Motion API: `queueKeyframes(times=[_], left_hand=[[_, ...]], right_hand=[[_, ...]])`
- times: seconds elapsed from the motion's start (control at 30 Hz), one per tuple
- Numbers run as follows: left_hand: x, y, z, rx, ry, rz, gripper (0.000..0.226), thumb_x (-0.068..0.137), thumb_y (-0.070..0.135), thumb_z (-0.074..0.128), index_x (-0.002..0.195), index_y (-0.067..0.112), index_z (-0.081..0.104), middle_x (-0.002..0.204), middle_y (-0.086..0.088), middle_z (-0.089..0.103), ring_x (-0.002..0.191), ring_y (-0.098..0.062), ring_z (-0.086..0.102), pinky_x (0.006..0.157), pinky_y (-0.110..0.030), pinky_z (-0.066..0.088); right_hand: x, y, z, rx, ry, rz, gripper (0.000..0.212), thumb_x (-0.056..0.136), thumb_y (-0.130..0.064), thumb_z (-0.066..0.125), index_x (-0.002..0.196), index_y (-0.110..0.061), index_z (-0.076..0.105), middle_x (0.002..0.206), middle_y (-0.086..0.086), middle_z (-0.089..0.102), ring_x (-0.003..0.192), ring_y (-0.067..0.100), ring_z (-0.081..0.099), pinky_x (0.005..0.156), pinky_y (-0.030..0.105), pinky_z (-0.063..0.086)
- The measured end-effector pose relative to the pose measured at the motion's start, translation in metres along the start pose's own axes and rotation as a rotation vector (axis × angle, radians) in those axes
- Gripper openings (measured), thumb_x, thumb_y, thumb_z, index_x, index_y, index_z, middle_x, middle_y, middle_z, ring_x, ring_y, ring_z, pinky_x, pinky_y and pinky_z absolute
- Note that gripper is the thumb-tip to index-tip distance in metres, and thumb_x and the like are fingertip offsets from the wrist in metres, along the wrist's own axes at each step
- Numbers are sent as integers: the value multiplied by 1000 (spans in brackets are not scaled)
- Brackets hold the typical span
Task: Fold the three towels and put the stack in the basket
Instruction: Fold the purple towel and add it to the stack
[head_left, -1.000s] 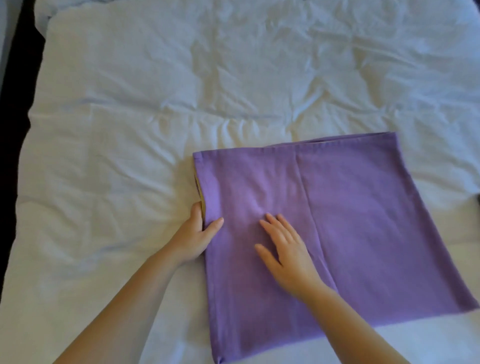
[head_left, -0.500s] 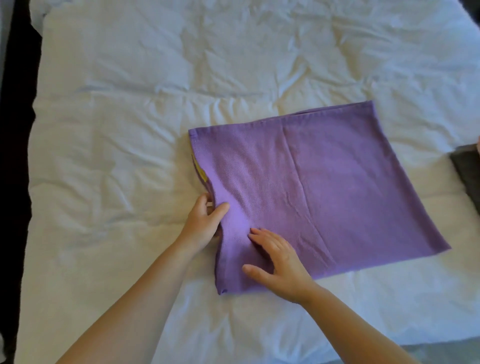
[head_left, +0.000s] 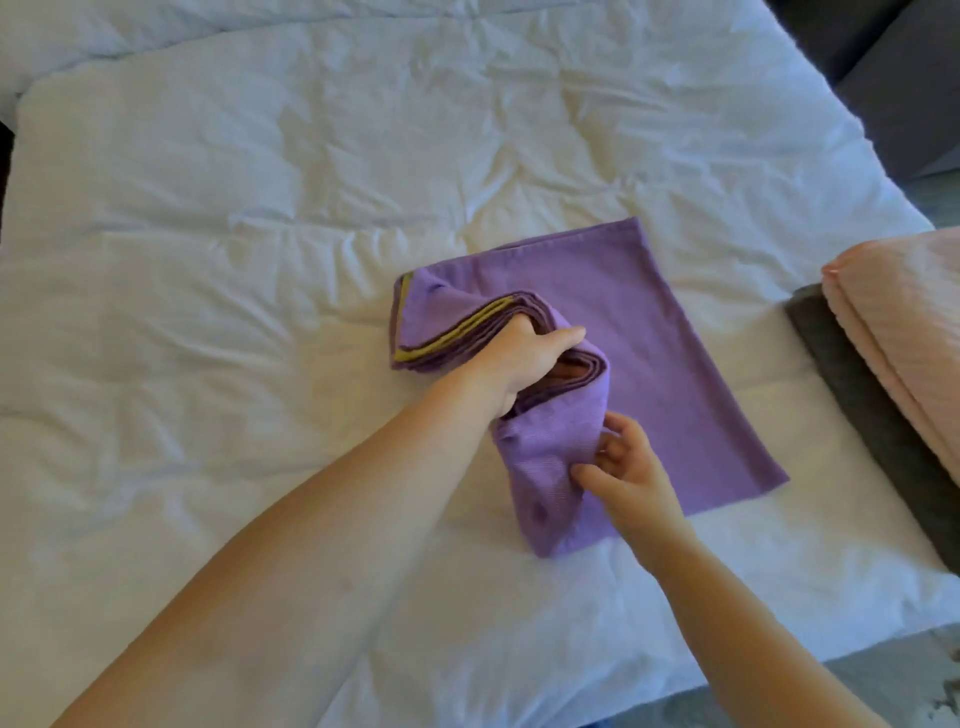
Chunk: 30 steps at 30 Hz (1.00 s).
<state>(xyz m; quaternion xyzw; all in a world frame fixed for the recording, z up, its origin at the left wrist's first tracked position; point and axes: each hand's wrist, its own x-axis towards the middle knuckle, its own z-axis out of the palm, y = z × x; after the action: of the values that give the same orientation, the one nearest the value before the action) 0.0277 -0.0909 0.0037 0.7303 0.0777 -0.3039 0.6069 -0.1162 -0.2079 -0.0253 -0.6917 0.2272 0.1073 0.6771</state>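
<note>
Head: towel (head_left: 675, 364) in left hand (head_left: 524, 358)

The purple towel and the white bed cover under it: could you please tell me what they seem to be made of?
Purple towel: soft matte woven cloth, perhaps cotton; fine ribbed surface, folds limply, with a yellow strip at its edge. White bed cover: thin matte fabric over padding, likely a duvet; fine creases and puffy dimples.

A bedroom in a home, shown by the bed (head_left: 727, 623) under a rumpled white duvet (head_left: 260, 234).
</note>
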Motion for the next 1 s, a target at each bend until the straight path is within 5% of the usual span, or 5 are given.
queueKeyframes(times=[0.23, 0.37, 0.73, 0.87, 1.0], left_hand=[[43, 5, 101, 157, -113, 25, 9, 96, 21, 53, 102, 15, 52, 105, -11, 64, 95, -23, 60, 81, -30, 47], [37, -30, 85, 260, 161, 137, 12, 92, 12, 59, 103, 11, 62, 105, -8, 66, 92, -16, 59, 90, -23, 44], [-30, -81, 99, 1039, 333, 297, 68, 77, 66, 45, 128, 25, 60, 151, -13, 35, 136, -36, 36, 110, -48, 30], [-49, -102, 111, 1082, 321, 220, 82, 71, 77, 40, 140, 32, 46, 159, -12, 16, 144, -38, 16, 112, -56, 19], [-74, -125, 115, 1139, 222, 316, 98, 60, 85, 52, 145, 41, 32, 161, -8, 4, 147, -35, 2, 114, -54, 6]], right_hand=[[35, 8, -117, 409, 225, 305, 27, 82, 7, 36, 84, -14, 52, 57, -1, 54, 59, 16, 49, 56, 28, 50], [48, 16, -150, 488, 235, 490, 23, 90, -31, 47, 103, -17, 60, 95, 9, 65, 88, 25, 63, 76, 38, 53], [35, 27, -206, -19, 85, 179, 29, 82, -3, 69, 108, -3, 55, 92, 16, 63, 70, 18, 64, 59, 22, 57], [37, 29, -209, -349, 48, 89, 51, 76, -17, 79, 113, -24, 46, 92, -4, 60, 71, 9, 63, 57, 17, 53], [42, 31, -207, -635, 51, -92, 24, 83, -24, 70, 94, -31, 49, 83, -12, 55, 70, 7, 54, 52, 16, 40]])
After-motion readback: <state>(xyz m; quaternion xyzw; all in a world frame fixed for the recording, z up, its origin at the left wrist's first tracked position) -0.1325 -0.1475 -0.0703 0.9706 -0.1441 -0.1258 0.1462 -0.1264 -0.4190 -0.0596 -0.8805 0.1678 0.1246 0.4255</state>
